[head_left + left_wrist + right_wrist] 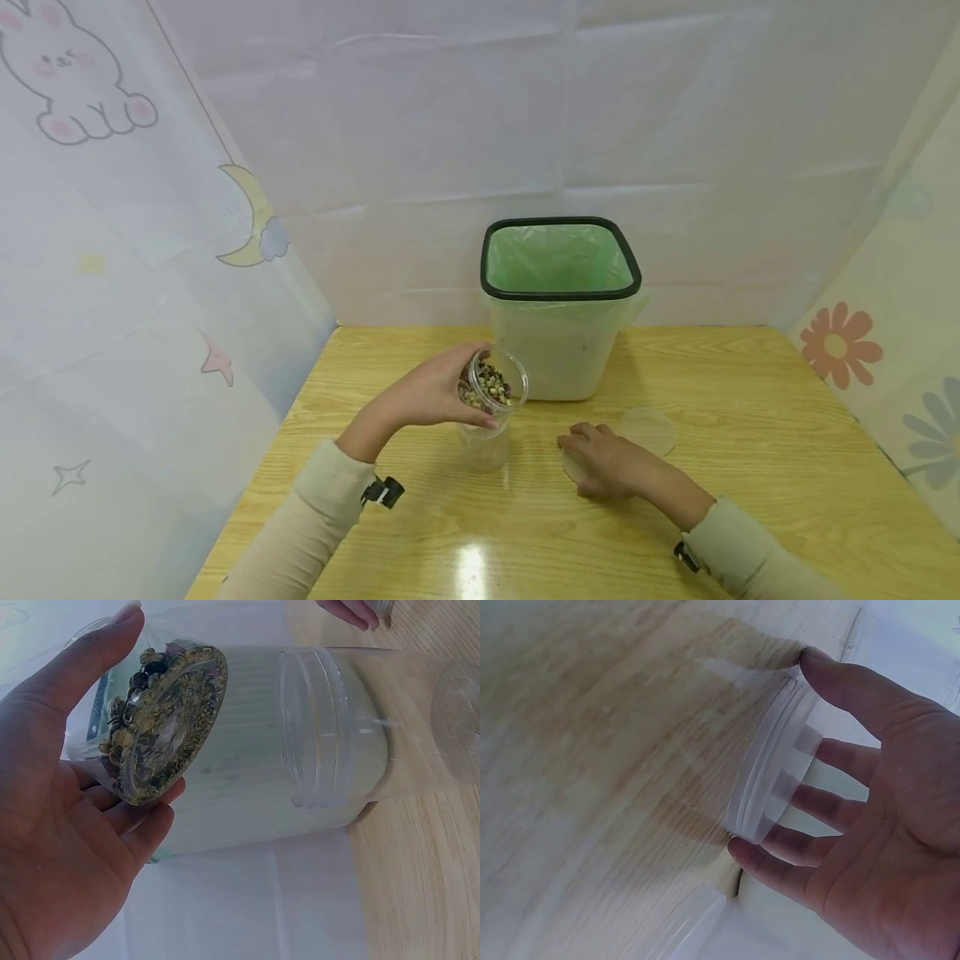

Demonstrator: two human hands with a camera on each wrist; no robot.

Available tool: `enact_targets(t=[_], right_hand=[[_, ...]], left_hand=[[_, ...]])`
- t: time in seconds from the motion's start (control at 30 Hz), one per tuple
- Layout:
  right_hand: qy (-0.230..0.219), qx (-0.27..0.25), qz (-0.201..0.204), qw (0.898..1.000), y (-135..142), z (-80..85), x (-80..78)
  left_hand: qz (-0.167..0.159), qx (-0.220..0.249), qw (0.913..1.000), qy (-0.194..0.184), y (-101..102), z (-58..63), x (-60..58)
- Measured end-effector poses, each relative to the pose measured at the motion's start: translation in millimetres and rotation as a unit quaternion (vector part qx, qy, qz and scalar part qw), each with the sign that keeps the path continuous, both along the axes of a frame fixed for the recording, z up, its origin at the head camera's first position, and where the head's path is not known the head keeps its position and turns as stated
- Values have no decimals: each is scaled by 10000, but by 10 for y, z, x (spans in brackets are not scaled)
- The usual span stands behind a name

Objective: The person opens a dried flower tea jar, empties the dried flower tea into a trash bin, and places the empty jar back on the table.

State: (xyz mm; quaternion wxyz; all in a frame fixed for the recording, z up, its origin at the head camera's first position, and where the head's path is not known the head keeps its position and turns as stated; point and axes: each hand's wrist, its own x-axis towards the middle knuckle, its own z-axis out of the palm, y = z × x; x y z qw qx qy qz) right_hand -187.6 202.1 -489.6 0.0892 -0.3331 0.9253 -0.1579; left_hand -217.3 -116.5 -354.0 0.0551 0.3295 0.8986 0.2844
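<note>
My left hand (431, 392) grips a clear plastic jar (516, 379) tilted toward the right, with dried flower buds (491, 383) inside. Beneath it a second clear jar (486, 450) stands upright on the table, its open threaded rim (319, 727) showing in the left wrist view. No contents show in that lower jar. Over to the right, my right hand (611, 462) pinches a translucent round lid (772, 765) by its edge, thumb on one side and fingertips on the other, close over the tabletop. Another translucent lid (651, 431) lies flat just beyond that hand.
A white bin (551, 350) with a black rim and a green liner (558, 258) stands at the back of the wooden table (720, 383), right behind the jars. Printed cloth walls (420, 167) enclose the table at the back and both sides.
</note>
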Motion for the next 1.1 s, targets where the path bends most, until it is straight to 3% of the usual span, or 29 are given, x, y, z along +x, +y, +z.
enact_targets(t=[0.3, 0.87, 1.1], right_hand=[[22, 90, -126, 9999, 8, 46, 27], [740, -301, -672, 9945, 249, 481, -67], [1108, -369, -798, 9899, 264, 776, -48]], left_hand=[[-3, -36, 9999, 129, -24, 20, -17], [116, -46, 9998, 142, -173, 92, -29], [144, 5, 9997, 215, -227, 132, -47]])
